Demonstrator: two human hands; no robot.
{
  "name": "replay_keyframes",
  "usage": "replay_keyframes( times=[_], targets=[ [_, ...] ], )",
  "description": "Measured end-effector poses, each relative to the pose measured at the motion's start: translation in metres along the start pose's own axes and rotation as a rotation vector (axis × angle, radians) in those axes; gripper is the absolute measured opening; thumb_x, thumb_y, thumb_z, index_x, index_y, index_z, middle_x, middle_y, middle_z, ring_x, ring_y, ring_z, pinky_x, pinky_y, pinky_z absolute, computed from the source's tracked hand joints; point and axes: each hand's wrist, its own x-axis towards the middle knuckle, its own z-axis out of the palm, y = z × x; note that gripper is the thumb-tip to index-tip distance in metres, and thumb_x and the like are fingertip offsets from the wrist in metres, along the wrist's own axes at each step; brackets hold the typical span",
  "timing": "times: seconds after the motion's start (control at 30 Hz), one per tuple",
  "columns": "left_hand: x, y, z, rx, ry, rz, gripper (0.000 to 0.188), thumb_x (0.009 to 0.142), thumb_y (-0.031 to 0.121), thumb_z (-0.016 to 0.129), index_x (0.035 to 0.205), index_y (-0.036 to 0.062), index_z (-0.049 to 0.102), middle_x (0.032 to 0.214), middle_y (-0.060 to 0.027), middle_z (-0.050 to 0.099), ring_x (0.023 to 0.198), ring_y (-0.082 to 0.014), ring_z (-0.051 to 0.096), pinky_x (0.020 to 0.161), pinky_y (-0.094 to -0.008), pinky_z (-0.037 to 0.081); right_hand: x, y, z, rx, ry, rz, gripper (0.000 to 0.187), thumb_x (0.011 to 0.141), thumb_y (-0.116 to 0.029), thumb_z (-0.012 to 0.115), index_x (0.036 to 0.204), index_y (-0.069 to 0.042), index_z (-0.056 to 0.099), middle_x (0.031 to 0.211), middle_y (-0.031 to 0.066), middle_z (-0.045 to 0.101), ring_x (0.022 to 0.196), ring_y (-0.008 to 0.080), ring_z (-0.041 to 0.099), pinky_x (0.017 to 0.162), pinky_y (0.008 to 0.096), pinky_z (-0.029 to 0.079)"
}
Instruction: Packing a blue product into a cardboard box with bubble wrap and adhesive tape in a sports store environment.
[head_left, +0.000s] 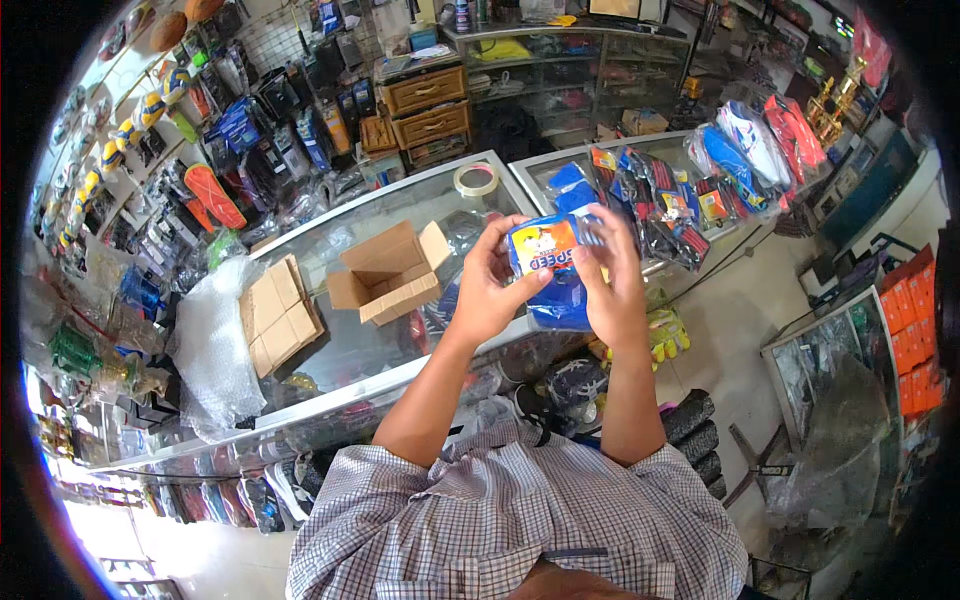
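Observation:
A blue packet (pixel 556 305) with an orange and yellow label is held up between my two hands over the front edge of the glass counter (pixel 375 383). My left hand (pixel 490 290) grips its left side, thumb across the lower part of the label. On the other side, my right hand (pixel 614 285) closes around it, fingers at the top and thumb on the front. The packet's wrapping looks glossy and its printing reads upside down. An open cardboard box (pixel 402 298) stands on the counter to the left, flaps spread.
Flattened cardboard (pixel 280 318) and bubble wrap (pixel 215 350) lie on the counter's left part. A tape roll (pixel 478 192) rests behind my hands. Several dark wrapped packets (pixel 655 195) and blue-white bundles (pixel 735 155) cover the right counter. Yellow gloves (pixel 665 335) hang low beside my right arm.

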Motion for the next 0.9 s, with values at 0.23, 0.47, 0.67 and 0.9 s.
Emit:
replay_keyframes(
  times=[0.23, 0.47, 0.67, 0.9],
  targets=[
    [-0.032, 0.023, -0.036, 0.032, 0.106, -0.013, 0.069, 0.09, 0.006, 0.087, 0.149, 0.0016, 0.051, 0.139, -0.0106, 0.065, 0.126, -0.0175, 0.064, 0.111, -0.0367, 0.052, -0.013, 0.006, 0.038, 0.199, -0.255, 0.27, 0.055, 0.114, -0.03, 0.066, 0.157, 0.0, 0.05, 0.134, 0.0126, 0.069, 0.112, 0.013, 0.068, 0.098, 0.0314, 0.054],
    [-0.058, 0.04, -0.066, 0.169, 0.235, -0.024, 0.058, 0.093, -0.006, 0.082, 0.143, 0.0028, 0.055, 0.132, -0.0096, 0.067, 0.124, -0.0184, 0.065, 0.107, -0.0356, 0.056, -0.017, 0.003, 0.077, 0.395, -0.414, 0.337, 0.054, 0.114, -0.024, 0.064, 0.157, 0.004, 0.046, 0.131, 0.0116, 0.071, 0.111, 0.0124, 0.069, 0.097, 0.0291, 0.056],
    [-0.074, 0.04, -0.098, 0.324, 0.266, 0.177, 0.038, 0.091, -0.015, 0.077, 0.121, 0.004, 0.063, 0.133, -0.0074, 0.061, 0.118, -0.0164, 0.066, 0.1, -0.031, 0.054, -0.029, 0.023, 0.105, 0.349, -0.52, 0.362, 0.049, 0.118, -0.034, 0.057, 0.151, 0.002, 0.055, 0.135, 0.0089, 0.069, 0.121, 0.012, 0.062, 0.106, 0.0314, 0.05],
    [-0.092, 0.055, -0.122, 0.312, 0.23, 0.179, 0.035, 0.091, -0.02, 0.071, 0.115, 0.0059, 0.073, 0.132, -0.0056, 0.059, 0.126, -0.0175, 0.065, 0.091, -0.0294, 0.059, -0.032, 0.003, 0.122, 0.657, -0.534, 0.522, 0.054, 0.119, -0.047, 0.048, 0.15, -0.003, 0.056, 0.136, 0.0062, 0.068, 0.124, 0.0133, 0.064, 0.108, 0.0303, 0.053]
  ],
)
